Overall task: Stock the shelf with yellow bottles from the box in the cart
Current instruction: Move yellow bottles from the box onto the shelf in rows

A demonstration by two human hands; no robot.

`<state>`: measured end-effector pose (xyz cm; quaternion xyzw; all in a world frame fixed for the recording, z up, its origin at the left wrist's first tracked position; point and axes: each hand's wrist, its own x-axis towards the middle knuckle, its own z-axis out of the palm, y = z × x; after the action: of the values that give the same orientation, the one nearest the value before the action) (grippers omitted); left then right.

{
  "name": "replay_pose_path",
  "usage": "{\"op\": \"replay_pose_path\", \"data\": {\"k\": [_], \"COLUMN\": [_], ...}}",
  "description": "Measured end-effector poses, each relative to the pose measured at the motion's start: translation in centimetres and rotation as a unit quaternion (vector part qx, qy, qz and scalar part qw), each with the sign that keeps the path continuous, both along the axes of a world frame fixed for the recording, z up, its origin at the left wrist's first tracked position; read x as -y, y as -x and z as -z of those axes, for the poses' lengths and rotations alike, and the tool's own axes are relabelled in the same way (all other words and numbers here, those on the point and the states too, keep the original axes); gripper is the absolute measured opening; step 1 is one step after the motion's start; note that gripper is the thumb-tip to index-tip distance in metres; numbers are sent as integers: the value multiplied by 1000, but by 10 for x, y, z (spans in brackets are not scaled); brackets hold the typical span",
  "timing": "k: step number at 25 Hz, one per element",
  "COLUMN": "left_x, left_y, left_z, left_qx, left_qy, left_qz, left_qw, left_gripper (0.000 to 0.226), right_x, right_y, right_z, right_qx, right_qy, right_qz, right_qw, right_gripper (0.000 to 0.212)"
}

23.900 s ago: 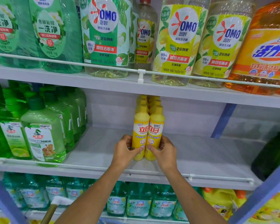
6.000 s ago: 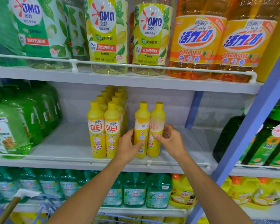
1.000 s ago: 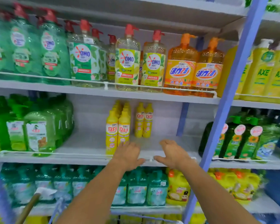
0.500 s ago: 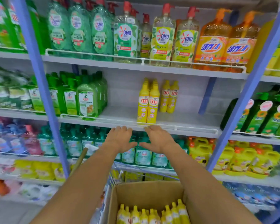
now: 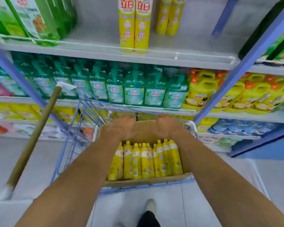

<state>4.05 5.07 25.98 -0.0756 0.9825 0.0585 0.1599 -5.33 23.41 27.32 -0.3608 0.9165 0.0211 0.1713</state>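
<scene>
Several yellow bottles (image 5: 144,159) stand packed upright in an open cardboard box (image 5: 147,180) inside the blue wire cart (image 5: 82,115). My left hand (image 5: 120,126) and my right hand (image 5: 168,126) hover side by side over the far end of the box, fingers spread and holding nothing; both are motion-blurred. On the white shelf (image 5: 170,46) above, two yellow bottles (image 5: 134,25) stand at the front rail. Two more yellow bottles (image 5: 170,15) stand further back to the right.
A wooden broom handle (image 5: 34,136) leans at the cart's left. Green bottles (image 5: 39,18) fill the shelf's left side. Teal pump bottles (image 5: 133,89) and yellow jugs (image 5: 202,89) line the lower shelf. A blue upright post (image 5: 246,63) rises at right. My shoe (image 5: 150,206) shows below.
My view has tilted down from the shelf to the cart. Both empty hands came down from the shelf's front rail to above the box of bottles.
</scene>
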Motion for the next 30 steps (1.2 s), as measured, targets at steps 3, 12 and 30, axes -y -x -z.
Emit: {"op": "replay_pose_path", "data": {"k": [3,12,30], "left_x": [-15,18,96], "left_y": [-12,-37,13], "left_z": [56,175,352], "left_qx": [75,204,80], "left_qy": [-18,-35,-179], "left_qz": [-24,-116,-338], "left_qw": [997,972,920], "left_gripper": [63,70,46], "right_x": [-24,-12,35], "right_y": [8,22,34], "right_z": [58,190,393], "right_qx": [72,170,197], "right_qy": [-32,-69,-30], "right_qz": [23,1,189], "right_qw": [997,983,962], "right_gripper": [69,66,56]}}
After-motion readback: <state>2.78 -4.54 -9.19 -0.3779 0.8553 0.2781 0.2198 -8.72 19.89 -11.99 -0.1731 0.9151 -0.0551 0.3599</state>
